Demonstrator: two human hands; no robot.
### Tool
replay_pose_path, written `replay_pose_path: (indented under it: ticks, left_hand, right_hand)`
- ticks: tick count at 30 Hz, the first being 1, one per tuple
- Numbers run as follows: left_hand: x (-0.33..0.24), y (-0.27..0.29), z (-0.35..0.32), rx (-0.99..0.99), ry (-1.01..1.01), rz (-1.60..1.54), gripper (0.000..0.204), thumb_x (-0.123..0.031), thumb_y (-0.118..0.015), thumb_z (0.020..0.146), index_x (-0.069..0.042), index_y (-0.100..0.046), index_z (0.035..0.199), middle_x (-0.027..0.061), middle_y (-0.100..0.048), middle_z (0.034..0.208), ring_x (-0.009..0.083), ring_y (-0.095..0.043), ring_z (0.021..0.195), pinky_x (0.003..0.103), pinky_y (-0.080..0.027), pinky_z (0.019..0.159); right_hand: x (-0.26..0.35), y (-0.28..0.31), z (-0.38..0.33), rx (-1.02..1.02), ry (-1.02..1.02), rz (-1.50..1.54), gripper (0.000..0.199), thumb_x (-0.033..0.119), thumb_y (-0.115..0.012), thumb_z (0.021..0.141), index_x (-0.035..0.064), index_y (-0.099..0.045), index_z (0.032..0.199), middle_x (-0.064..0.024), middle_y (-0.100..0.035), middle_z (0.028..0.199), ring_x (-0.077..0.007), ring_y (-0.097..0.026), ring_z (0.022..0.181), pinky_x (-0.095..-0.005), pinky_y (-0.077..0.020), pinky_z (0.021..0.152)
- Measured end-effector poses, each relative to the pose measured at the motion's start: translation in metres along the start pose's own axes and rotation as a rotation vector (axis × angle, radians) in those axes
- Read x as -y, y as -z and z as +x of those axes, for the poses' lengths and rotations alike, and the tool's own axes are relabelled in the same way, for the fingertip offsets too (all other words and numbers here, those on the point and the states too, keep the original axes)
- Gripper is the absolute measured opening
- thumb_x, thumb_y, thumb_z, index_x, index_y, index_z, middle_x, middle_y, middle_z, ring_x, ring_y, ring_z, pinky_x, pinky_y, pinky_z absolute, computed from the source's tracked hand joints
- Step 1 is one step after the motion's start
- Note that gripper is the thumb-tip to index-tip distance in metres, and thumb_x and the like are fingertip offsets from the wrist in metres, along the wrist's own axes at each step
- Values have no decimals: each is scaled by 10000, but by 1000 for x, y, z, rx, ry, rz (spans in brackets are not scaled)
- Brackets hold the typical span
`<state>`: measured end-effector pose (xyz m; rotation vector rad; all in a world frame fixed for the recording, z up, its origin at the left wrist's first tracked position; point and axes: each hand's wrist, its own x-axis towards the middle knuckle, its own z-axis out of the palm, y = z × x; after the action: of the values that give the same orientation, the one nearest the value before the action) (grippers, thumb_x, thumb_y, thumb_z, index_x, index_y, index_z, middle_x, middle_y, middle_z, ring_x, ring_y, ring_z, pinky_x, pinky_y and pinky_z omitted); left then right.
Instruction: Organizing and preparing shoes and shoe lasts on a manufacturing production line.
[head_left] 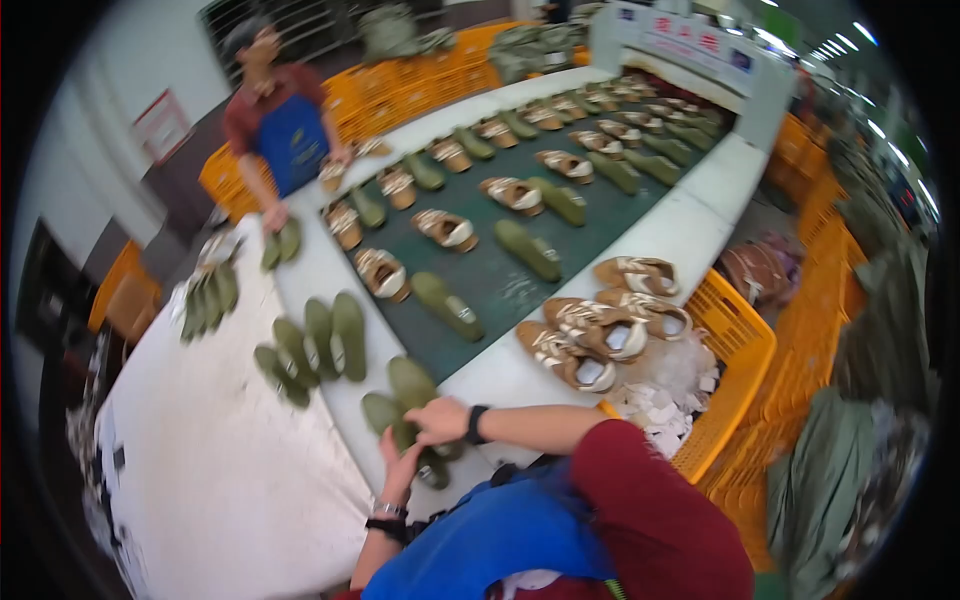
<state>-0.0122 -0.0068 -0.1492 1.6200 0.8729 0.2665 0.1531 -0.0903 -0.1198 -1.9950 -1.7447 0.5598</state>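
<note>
Both of my hands are at a pair of olive-green insoles [412, 382] on the near corner of the white table edge. My left hand [400, 470] grips one insole along its side near the heel end. My right hand [442, 420] is closed with its fingertips on the same insole, partly covering it. The heel ends show below my fingers. Just left lie several more green insoles [318, 335] in a row. To my right, tan and white shoes [585, 330] stand grouped on the white ledge.
A dark green conveyor belt [470, 290] carries shoes and green insoles in rows. A yellow crate [735, 370] holding white scraps stands at my right. Across the belt, a co-worker in a blue apron [292, 145] touches insoles and a shoe. A white-covered table [220, 450] lies left.
</note>
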Motion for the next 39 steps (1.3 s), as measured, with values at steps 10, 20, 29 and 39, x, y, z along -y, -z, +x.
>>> replay_pose_path:
  ticks: [10, 20, 29, 39]
  left_hand:
    - [-76, 18, 86, 440, -169, 541, 785, -434, -661, 751, -46, -354, 1360, 222, -341, 1364, 373, -296, 1279, 382, -326, 1029]
    - [-93, 96, 234, -236, 60, 1080, 816, -534, -740, 577, -148, -513, 1259, 200, -149, 1432, 404, -347, 1235, 434, -389, 975]
    - [-78, 110, 236, -330, -23, 979, 623, -602, -597, 704, -37, -682, 953, 205, -572, 1029, 345, -556, 985, 401, -464, 851]
    - [-61, 43, 15, -225, -45, 871, 580, -549, -644, 712, 0, -668, 900, 294, -548, 932, 437, -550, 887, 438, -474, 808]
  right_hand:
    - [-31, 39, -71, 8, -242, -5, 433, 367, -549, 794, 182, -507, 1183, -159, -628, 698, -343, -622, 652, -446, -498, 590]
    - [-26, 37, -70, -46, -276, -30, 423, 393, -568, 788, 195, -521, 1158, -148, -619, 667, -332, -618, 616, -432, -494, 553]
    - [-25, 37, -67, -66, -293, 10, 418, 386, -585, 770, 197, -527, 1138, -137, -620, 659, -329, -618, 624, -433, -490, 551]
    - [-24, 40, -66, -22, -281, -7, 419, 392, -588, 783, 188, -528, 1144, -137, -636, 707, -331, -626, 672, -433, -493, 599]
